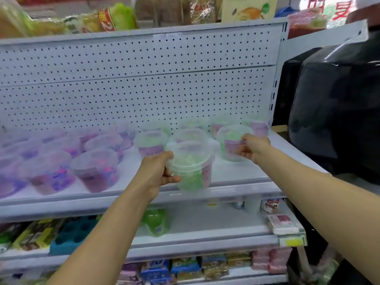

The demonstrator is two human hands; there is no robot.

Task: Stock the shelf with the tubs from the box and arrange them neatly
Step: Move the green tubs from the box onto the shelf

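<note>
A white shelf carries several clear tubs: purple-filled ones on the left, green-filled ones in the middle and right. My left hand grips a green-filled tub by its side, tilted, just above the shelf's front edge. My right hand holds another green tub standing on the shelf further right. The box is out of view.
A white pegboard back wall rises behind the tubs. A large black appliance stands to the right of the shelf. Packaged goods fill the lower shelves, and snack bags sit on the top shelf.
</note>
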